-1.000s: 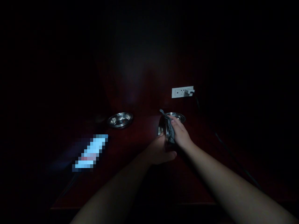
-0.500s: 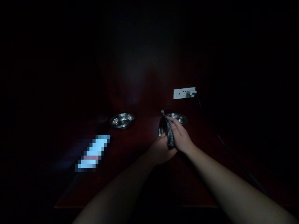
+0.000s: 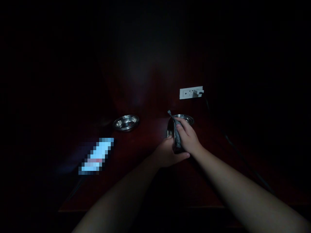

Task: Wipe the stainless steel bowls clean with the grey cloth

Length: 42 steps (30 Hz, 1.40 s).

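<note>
Between my hands a shiny metal bowl [image 3: 170,130] is tipped up on its side, partly hidden. My left hand [image 3: 168,153] grips its near, lower part, with one digit stretched out to the right below my right hand. A grey patterned cloth [image 3: 177,136] lies along the bowl's right side, one end poking up above the fingers. My right hand [image 3: 188,137] is closed on the cloth and presses it against the bowl. Just behind the right hand sits another metal dish [image 3: 188,118], partly covered by it.
On the dark red table [image 3: 143,145], a shallow metal bowl [image 3: 126,123] stands at back left. A lit, pixelated screen [image 3: 97,155] lies at left. A white wall socket [image 3: 187,93] holds a plug; a cable [image 3: 239,153] runs along the right side.
The whole view has shifted slightly, so things sit a little higher. Both hands keep hold of the bowl and cloth, with the left hand's digit reaching further right.
</note>
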Each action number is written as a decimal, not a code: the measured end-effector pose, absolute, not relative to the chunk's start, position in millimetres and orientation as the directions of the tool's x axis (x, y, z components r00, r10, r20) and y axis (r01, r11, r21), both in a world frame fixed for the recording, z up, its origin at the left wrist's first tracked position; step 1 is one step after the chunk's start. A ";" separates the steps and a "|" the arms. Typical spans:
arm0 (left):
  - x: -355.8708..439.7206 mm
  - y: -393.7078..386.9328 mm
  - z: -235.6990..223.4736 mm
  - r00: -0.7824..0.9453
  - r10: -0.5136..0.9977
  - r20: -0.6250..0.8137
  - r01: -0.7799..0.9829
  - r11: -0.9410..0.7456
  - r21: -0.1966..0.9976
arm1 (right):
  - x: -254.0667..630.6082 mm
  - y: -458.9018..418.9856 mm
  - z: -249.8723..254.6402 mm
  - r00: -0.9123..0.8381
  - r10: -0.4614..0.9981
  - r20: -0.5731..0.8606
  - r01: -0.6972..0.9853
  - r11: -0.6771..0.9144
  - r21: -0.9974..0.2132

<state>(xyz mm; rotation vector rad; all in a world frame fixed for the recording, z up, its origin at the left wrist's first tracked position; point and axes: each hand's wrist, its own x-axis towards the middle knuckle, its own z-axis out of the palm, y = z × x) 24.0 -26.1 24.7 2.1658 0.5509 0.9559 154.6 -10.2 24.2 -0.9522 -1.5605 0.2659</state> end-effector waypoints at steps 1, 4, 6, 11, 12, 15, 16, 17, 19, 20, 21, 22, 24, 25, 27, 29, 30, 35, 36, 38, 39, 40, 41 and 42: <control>23.1 -26.3 24.7 0.648 0.605 0.463 0.057 -0.644 0.762 | 155.6 -8.2 23.1 0.079 0.711 0.698 0.389 0.623 -0.679; 21.8 -24.9 22.3 0.639 0.639 0.428 -0.076 -0.502 0.862 | 157.2 -4.6 20.8 0.096 0.739 0.667 0.356 0.600 -0.716; 23.3 -22.7 18.6 0.589 0.720 0.367 -0.168 -0.335 0.927 | 157.0 -4.7 20.9 0.080 0.727 0.681 0.373 0.612 -0.697; 31.8 -17.6 8.8 0.304 0.947 0.102 -0.419 0.037 0.907 | 155.6 -8.9 24.5 0.001 0.652 0.758 0.460 0.673 -0.580; 32.8 -17.4 7.8 0.254 0.965 0.059 -0.426 0.057 0.903 | 155.5 -9.6 25.2 -0.009 0.643 0.766 0.472 0.678 -0.563; 32.0 -20.3 7.6 0.187 0.981 0.046 -0.345 0.021 0.939 | 155.2 -12.0 27.2 -0.016 0.628 0.778 0.475 0.689 -0.547; 30.9 -22.4 8.7 0.185 0.979 0.082 -0.304 -0.022 0.952 | 155.0 -12.9 28.0 -0.014 0.625 0.781 0.469 0.694 -0.547; 29.7 -24.9 10.3 0.192 0.973 0.130 -0.268 -0.076 0.960 | 154.8 -13.8 28.9 -0.007 0.621 0.784 0.461 0.698 -0.548; 27.7 -30.1 14.3 0.231 0.941 0.247 -0.224 -0.195 0.955 | 154.1 -15.4 30.6 0.011 0.614 0.790 0.449 0.702 -0.552; 27.2 -32.4 16.3 0.254 0.921 0.297 -0.212 -0.246 0.946 | 153.8 -15.9 31.3 0.024 0.611 0.791 0.443 0.703 -0.557; 27.2 -34.3 18.1 0.272 0.901 0.337 -0.204 -0.288 0.936 | 153.5 -16.1 31.7 0.036 0.610 0.791 0.438 0.702 -0.562; 27.6 -35.7 19.4 0.288 0.884 0.369 -0.204 -0.320 0.925 | 153.3 -16.0 31.9 0.049 0.609 0.792 0.432 0.702 -0.566; 29.2 -36.6 20.7 0.313 0.854 0.415 -0.228 -0.357 0.906 | 153.1 -15.0 31.4 0.070 0.609 0.790 0.421 0.699 -0.577; 30.1 -36.3 20.7 0.325 0.842 0.431 -0.249 -0.364 0.898 | 153.1 -14.3 30.7 0.079 0.612 0.787 0.417 0.696 -0.584; 31.5 -34.9 20.2 0.346 0.825 0.447 -0.272 -0.368 0.889 | 153.3 -13.1 29.2 0.087 0.625 0.776 0.412 0.687 -0.599; 32.2 -33.6 19.8 0.362 0.817 0.449 -0.266 -0.371 0.890 | 153.4 -12.6 27.7 0.087 0.638 0.765 0.404 0.679 -0.612; 32.3 -33.2 19.9 0.366 0.815 0.448 -0.260 -0.373 0.891 | 153.5 -12.6 27.2 0.084 0.644 0.761 0.398 0.678 -0.618; 32.4 -33.2 21.6 0.373 0.790 0.486 -0.267 -0.410 0.872 | 153.0 -12.8 26.6 0.049 0.664 0.747 0.346 0.690 -0.636; 32.4 -33.2 21.7 0.371 0.786 0.495 -0.265 -0.421 0.867 | 152.9 -12.3 26.8 0.046 0.659 0.750 0.331 0.699 -0.634; 32.2 -33.1 21.8 0.367 0.780 0.507 -0.255 -0.440 0.861 | 153.2 -11.0 27.4 0.043 0.648 0.761 0.308 0.716 -0.627; 32.1 -33.0 21.8 0.370 0.775 0.511 -0.249 -0.447 0.859 | 153.4 -10.4 27.8 0.039 0.643 0.765 0.300 0.722 -0.623; 31.9 -32.8 21.8 0.376 0.770 0.516 -0.245 -0.454 0.857 | 153.7 -9.9 28.2 0.032 0.641 0.767 0.294 0.728 -0.620; 31.8 -32.6 21.9 0.383 0.763 0.521 -0.241 -0.462 0.854 | 153.9 -9.6 28.6 0.022 0.641 0.767 0.288 0.731 -0.619; 31.6 -32.5 22.0 0.391 0.757 0.523 -0.233 -0.469 0.852 | 154.2 -9.5 29.0 0.015 0.641 0.767 0.282 0.733 -0.619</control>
